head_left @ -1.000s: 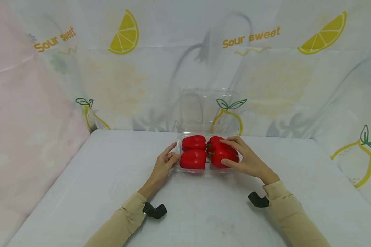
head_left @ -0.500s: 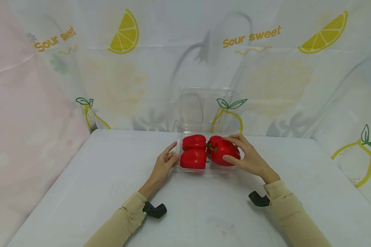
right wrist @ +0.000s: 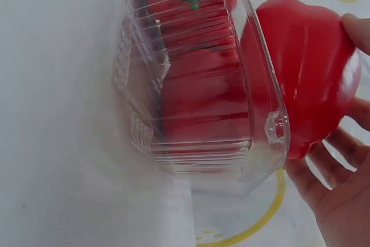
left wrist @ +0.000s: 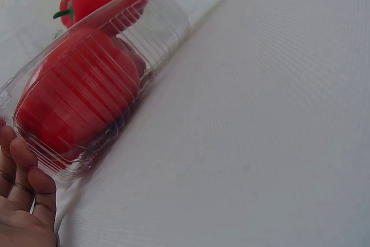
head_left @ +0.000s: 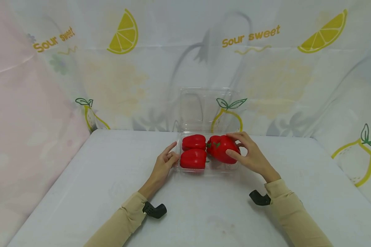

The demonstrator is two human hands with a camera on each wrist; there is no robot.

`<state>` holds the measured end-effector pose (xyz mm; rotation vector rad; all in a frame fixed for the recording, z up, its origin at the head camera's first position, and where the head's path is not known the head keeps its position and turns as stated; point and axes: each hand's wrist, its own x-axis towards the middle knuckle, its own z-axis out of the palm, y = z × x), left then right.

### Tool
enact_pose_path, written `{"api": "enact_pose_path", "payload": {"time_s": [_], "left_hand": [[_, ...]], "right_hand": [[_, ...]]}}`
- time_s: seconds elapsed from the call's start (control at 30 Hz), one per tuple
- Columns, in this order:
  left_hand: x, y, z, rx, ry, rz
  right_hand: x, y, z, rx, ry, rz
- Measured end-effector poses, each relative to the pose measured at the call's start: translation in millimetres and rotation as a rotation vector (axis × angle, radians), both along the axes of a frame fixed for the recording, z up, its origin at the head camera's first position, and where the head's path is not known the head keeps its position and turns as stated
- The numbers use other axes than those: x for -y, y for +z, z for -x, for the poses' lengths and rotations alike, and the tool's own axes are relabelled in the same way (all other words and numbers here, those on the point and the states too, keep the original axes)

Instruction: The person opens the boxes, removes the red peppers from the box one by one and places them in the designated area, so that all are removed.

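Note:
In the head view, my right hand grips a glossy red bell pepper by its right end, thumb on the near side and fingers on the far side. The right wrist view shows this bell pepper above the rim of a clear plastic clamshell box. Inside the box, two more red bell peppers lie along the left, one at the back and one in front. Another pepper at the back right is partly covered by the held one. My left hand touches the box's left wall with its fingertips.
The box's hinged clear lid stands raised at the back, against a white curtain printed with lemons. A white cloth covers the table. Each wrist carries a black camera mount, left and right.
My right hand has raised the bell pepper and shifted it slightly right and back, tilting it so its stem end turns. More of the box's front right floor shows. The left hand stays still.

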<state>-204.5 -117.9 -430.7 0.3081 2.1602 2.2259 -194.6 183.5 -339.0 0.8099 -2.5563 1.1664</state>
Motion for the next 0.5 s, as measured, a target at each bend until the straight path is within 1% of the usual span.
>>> {"api": "enact_pose_path", "payload": {"time_s": [0.1,0.2,0.43,0.5], "left_hand": [[0.4,0.5,0.0,0.000,-0.006,0.002],[0.3,1.0,-0.3,0.003,-0.007,-0.003],[-0.5,0.9,-0.9,0.017,-0.002,-0.010],[-0.6,0.8,-1.0,0.016,0.000,-0.002]], "right_hand": [[0.0,4.4,-2.2,0.023,-0.018,0.010],[-1.9,2.9,0.3,0.026,-0.029,0.019],[-17.6,-22.8,21.8,0.036,-0.067,0.057],[-20.1,-24.8,23.9,0.033,-0.079,0.066]]}}
